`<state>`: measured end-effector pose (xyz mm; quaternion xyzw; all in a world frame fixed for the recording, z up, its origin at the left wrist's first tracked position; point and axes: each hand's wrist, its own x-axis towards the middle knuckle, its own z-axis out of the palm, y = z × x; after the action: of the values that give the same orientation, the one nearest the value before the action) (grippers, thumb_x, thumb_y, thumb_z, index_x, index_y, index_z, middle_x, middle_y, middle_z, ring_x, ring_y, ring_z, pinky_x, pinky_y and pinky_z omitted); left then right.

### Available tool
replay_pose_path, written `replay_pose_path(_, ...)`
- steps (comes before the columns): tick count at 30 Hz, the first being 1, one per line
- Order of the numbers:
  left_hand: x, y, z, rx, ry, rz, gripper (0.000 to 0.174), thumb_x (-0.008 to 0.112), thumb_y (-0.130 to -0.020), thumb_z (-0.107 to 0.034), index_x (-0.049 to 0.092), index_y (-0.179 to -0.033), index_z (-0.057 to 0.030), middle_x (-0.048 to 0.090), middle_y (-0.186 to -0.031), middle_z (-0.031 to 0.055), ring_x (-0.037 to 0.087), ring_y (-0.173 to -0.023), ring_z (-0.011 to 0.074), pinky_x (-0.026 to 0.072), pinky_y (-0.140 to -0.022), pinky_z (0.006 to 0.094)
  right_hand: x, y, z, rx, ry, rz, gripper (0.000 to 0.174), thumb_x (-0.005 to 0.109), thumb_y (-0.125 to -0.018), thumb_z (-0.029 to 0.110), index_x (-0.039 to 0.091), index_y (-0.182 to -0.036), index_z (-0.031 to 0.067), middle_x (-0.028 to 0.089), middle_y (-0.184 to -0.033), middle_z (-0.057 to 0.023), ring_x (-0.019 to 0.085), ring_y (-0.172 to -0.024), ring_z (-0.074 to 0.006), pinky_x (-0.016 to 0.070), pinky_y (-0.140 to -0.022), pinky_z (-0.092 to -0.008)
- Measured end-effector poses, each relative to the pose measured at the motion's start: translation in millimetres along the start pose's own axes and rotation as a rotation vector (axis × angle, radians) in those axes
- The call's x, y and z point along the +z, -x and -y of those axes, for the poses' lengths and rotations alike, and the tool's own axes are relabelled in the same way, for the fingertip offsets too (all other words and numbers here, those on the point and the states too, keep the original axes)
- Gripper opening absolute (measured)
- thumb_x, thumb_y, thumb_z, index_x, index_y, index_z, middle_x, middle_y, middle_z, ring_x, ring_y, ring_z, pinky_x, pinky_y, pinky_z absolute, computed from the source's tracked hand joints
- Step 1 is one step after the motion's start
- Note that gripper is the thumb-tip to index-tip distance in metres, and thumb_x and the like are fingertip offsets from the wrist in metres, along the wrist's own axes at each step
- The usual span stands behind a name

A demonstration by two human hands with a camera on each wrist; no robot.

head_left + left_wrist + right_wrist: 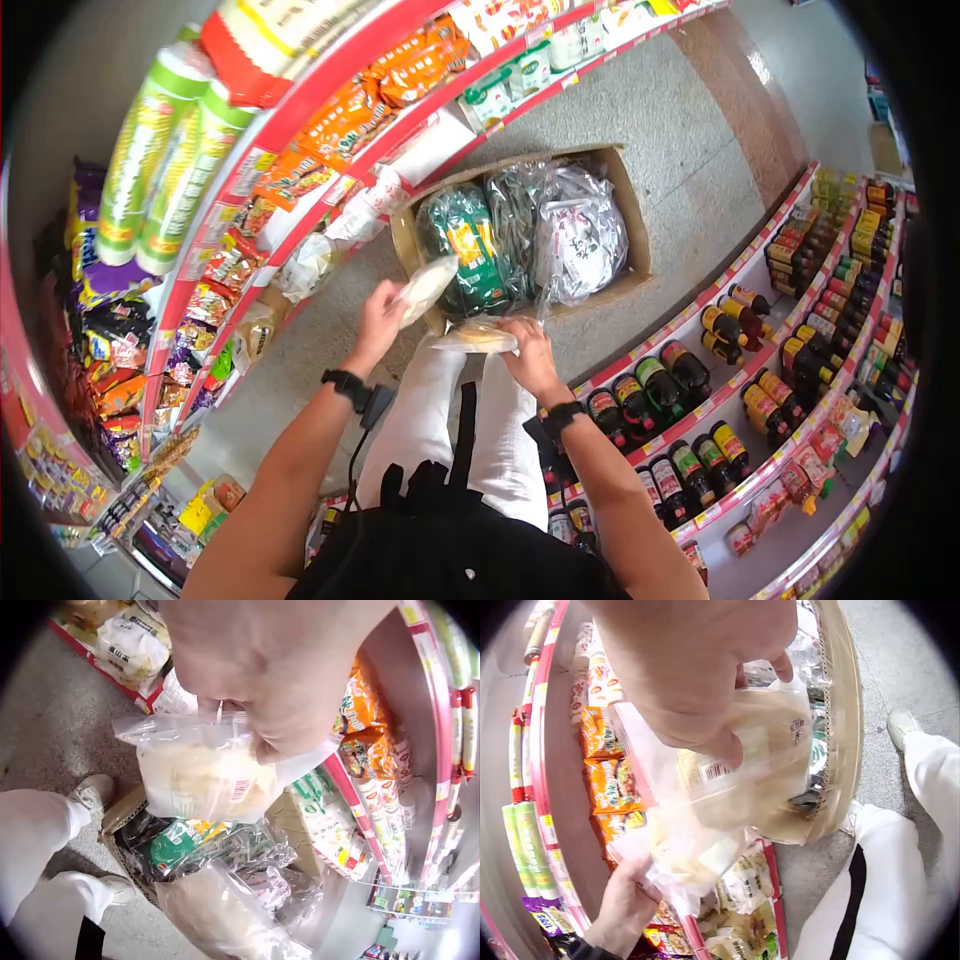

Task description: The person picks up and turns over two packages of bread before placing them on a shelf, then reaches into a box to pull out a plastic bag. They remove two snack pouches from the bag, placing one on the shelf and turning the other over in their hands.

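Note:
My left hand grips a clear zip bag of pale contents by its top edge, a barcode label on its front. In my right hand is a second clear bag, with flat tan contents; fingers and thumb pinch it near its barcode label. Both bags are held close together above the near edge of an open cardboard box. Inside the box lie a green package with a yellow patch and a whitish plastic-wrapped package, with dark clear-wrapped goods between them.
A red-edged shelf on the left carries orange snack packs and bagged goods. On the right, low shelves hold rows of dark sauce bottles. The box stands on the grey floor between them, before my legs.

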<state>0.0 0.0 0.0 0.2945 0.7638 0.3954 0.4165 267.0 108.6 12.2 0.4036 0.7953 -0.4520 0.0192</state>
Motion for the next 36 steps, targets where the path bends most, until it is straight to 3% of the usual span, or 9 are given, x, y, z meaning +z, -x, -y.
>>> replay_pose_path(5, -44, 66, -47, -0.140, 0.060, -0.118, 0.014, 0.060, -0.081, -0.003, 0.050, -0.091, -0.0008, 0.054, -0.081, 0.0034, 0.048, -0.076, 0.0081, 0.0428, -0.068, 0.0257, -49, 32, 59, -0.040, -0.236, -0.140, 0.038, 0.064, -0.066, -0.001, 0.056, -0.103, 0.0057, 0.061, -0.104, -0.0129, 0.054, -0.100, -0.0356, 0.0431, -0.085, -0.0424)
replay_pose_path(10, -45, 94, -106, -0.297, 0.366, -0.157, 0.025, 0.053, -0.087, -0.010, 0.052, -0.111, -0.0008, 0.059, -0.103, 0.0077, 0.056, -0.092, 0.0145, 0.0468, -0.079, 0.0301, -117, 40, 131, -0.136, -0.376, -0.302, 0.041, 0.059, -0.062, -0.008, 0.056, -0.101, 0.0034, 0.059, -0.110, -0.0132, 0.052, -0.106, -0.0340, 0.0407, -0.092, -0.0395)
replay_pose_path(14, -54, 111, -192, -0.431, 0.756, -0.031, 0.028, 0.049, -0.092, -0.018, 0.052, -0.118, -0.0088, 0.058, -0.112, 0.0074, 0.058, -0.101, 0.0196, 0.0495, -0.084, 0.0386, -184, 55, 219, -0.504, -0.138, -0.517, 0.045, 0.058, -0.054, -0.006, 0.055, -0.098, 0.0026, 0.055, -0.117, -0.0146, 0.047, -0.115, -0.0362, 0.0342, -0.097, -0.0455)
replay_pose_path(18, -65, 128, -251, -0.218, 1.229, 0.133, 0.033, 0.050, -0.092, -0.028, 0.052, -0.119, -0.0095, 0.059, -0.115, 0.0045, 0.059, -0.099, 0.0181, 0.0499, -0.084, 0.0404, -218, 83, 282, -0.837, 0.073, -0.360, 0.048, 0.054, -0.055, -0.004, 0.056, -0.102, 0.0049, 0.052, -0.123, -0.0125, 0.044, -0.120, -0.0338, 0.0301, -0.100, -0.0478)
replay_pose_path(24, -103, 170, -330, 0.232, 1.169, 0.107, 0.039, 0.058, -0.089, -0.027, 0.053, -0.120, -0.0049, 0.058, -0.116, 0.0046, 0.056, -0.102, 0.0129, 0.0470, -0.087, 0.0299, -248, 111, 327, -1.029, 0.216, -0.276, 0.048, 0.048, -0.059, -0.010, 0.058, -0.105, 0.0026, 0.056, -0.118, -0.0157, 0.046, -0.117, -0.0345, 0.0329, -0.100, -0.0452)
replay_pose_path(27, -113, 180, -349, 0.304, 1.089, 0.053, 0.040, 0.059, -0.088, -0.021, 0.051, -0.122, -0.0014, 0.057, -0.116, 0.0052, 0.057, -0.101, 0.0122, 0.0471, -0.086, 0.0286, -255, 129, 340, -0.732, -0.332, -0.465, 0.063, 0.059, -0.077, 0.004, 0.032, -0.135, 0.0039, 0.035, -0.136, -0.0180, 0.039, -0.123, -0.0304, 0.0361, -0.098, -0.0440)
replay_pose_path(30, -124, 187, -369, 0.419, 1.061, 0.042, 0.033, 0.053, -0.091, -0.014, 0.050, -0.121, -0.0003, 0.058, -0.114, 0.0053, 0.057, -0.099, 0.0121, 0.0475, -0.084, 0.0280, -258, 129, 344, -0.418, -0.953, -0.094, 0.083, 0.067, -0.082, 0.026, 0.011, -0.141, 0.0099, 0.030, -0.140, -0.0151, 0.035, -0.127, -0.0292, 0.0447, -0.090, -0.0432)
replay_pose_path(33, -131, 195, -397, 0.587, 0.786, 0.044, 0.034, 0.052, -0.091, -0.009, 0.046, -0.124, -0.0022, 0.057, -0.115, 0.0059, 0.055, -0.102, 0.0120, 0.0456, -0.086, 0.0266, -257, 124, 352, -0.366, -1.296, 0.249, 0.074, 0.064, -0.084, 0.028, 0.018, -0.139, 0.0088, 0.037, -0.137, -0.0125, 0.041, -0.122, -0.0276, 0.0440, -0.091, -0.0435)
replay_pose_path(36, -133, 212, -412, 0.715, 0.391, -0.178, 0.022, 0.055, -0.090, -0.010, 0.052, -0.110, -0.0004, 0.054, -0.093, -0.0013, 0.047, -0.086, 0.0033, 0.0399, -0.078, 0.0208, -255, 107, 354, -0.472, -1.251, 0.209, 0.064, 0.065, -0.084, 0.025, 0.031, -0.134, 0.0049, 0.047, -0.129, -0.0102, 0.046, -0.118, -0.0232, 0.0416, -0.095, -0.0388)
